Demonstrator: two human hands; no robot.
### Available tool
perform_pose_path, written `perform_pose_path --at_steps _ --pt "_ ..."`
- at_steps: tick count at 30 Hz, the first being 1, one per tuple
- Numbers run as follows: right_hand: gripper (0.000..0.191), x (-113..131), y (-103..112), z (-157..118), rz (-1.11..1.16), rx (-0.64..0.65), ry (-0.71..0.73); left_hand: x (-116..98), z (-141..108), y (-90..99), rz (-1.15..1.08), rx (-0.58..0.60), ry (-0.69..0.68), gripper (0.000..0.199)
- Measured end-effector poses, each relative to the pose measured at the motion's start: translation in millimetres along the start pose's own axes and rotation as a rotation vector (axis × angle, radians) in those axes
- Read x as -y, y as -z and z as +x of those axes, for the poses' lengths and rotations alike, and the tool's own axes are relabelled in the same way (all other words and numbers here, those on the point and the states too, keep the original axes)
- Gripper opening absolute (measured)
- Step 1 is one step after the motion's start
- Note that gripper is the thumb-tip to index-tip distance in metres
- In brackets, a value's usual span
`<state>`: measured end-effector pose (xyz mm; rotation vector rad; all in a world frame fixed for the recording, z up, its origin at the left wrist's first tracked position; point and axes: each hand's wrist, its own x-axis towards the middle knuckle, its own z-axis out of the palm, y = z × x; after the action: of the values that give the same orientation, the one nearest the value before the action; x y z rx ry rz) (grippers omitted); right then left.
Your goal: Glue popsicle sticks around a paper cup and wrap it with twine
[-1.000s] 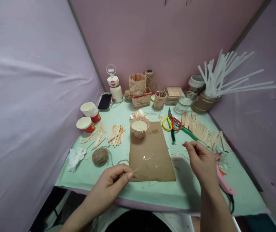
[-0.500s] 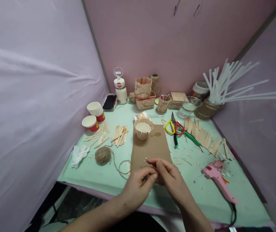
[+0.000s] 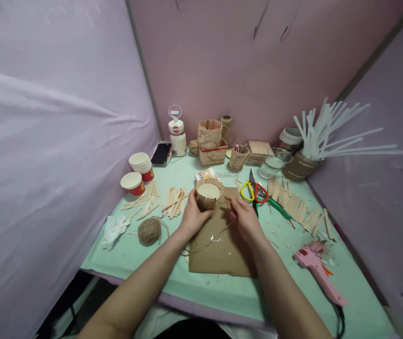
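A small cup covered in wooden pieces (image 3: 207,200) stands at the far end of a brown cardboard sheet (image 3: 219,256). My left hand (image 3: 195,215) is wrapped round its left side. Just right of the cup, my right hand (image 3: 241,214) pinches the end of a thin twine (image 3: 205,246), which runs down over the cardboard toward the twine ball (image 3: 149,230) on the left. Some shiny clear spots lie on the cardboard between my hands.
Wooden sticks (image 3: 175,202) and paper cups (image 3: 132,183) lie to the left. Scissors (image 3: 254,188), pliers (image 3: 279,208), a strip of sticks (image 3: 291,202) and a pink glue gun (image 3: 319,275) are on the right. Woven baskets (image 3: 213,153) stand behind.
My hands have parted and moved forward from the near part of the cardboard. My left hand has taken hold of the cup; my right hand has come beside it with the twine.
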<state>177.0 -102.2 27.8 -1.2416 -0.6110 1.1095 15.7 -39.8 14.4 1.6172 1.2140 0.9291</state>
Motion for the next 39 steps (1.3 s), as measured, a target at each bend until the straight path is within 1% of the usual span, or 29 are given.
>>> perform_pose_path --at_steps 3,7,11,14,16,18,20,22,24,27,30,34,39 --pt "0.050 -12.9 -10.5 17.9 -0.019 0.024 -0.007 -3.8 7.7 -8.3 -0.017 0.031 0.029 0.084" --pt "0.041 -23.2 -16.6 21.2 -0.039 0.054 -0.014 2.5 12.2 -10.9 -0.044 0.005 0.026 0.076" --pt "0.046 -20.6 -12.8 16.3 -0.043 0.042 0.002 8.0 15.1 -9.4 -0.109 -0.029 0.036 0.069" --pt "0.048 -13.8 -6.1 13.5 -0.017 -0.002 0.043 0.8 16.4 -3.9 -0.272 0.009 0.050 0.070" --pt "0.048 -9.5 -2.1 12.3 0.017 -0.031 0.066 -7.2 17.7 1.9 -0.424 0.107 0.067 0.071" --pt "0.049 -6.1 0.2 11.2 0.067 -0.036 0.079 -13.9 20.2 7.7 -0.604 0.249 0.129 0.071" --pt "0.050 -3.6 1.0 9.8 0.119 -0.017 0.090 -16.9 23.8 11.7 -0.777 0.403 0.209 0.072" --pt "0.050 -2.2 1.3 8.2 0.149 0.007 0.100 -15.9 27.7 13.4 -0.912 0.534 0.259 0.071" --pt "0.051 -2.0 2.2 6.9 0.145 0.015 0.111 -12.2 31.0 13.4 -1.009 0.622 0.284 0.068" --pt "0.050 -3.5 5.2 6.0 0.089 -0.019 0.144 -4.6 33.2 12.4 -1.105 0.692 0.330 0.065" --pt "0.046 -5.4 7.9 5.5 0.013 -0.061 0.190 2.7 32.7 11.5 -1.151 0.700 0.365 0.064" --pt "0.043 -6.4 7.6 3.8 -0.044 -0.053 0.210 10.2 32.6 9.3 -1.175 0.684 0.393 0.060" --pt "0.038 -6.4 5.0 2.5 -0.061 -0.048 0.224 14.2 35.2 6.7 -1.222 0.608 0.440 0.052"
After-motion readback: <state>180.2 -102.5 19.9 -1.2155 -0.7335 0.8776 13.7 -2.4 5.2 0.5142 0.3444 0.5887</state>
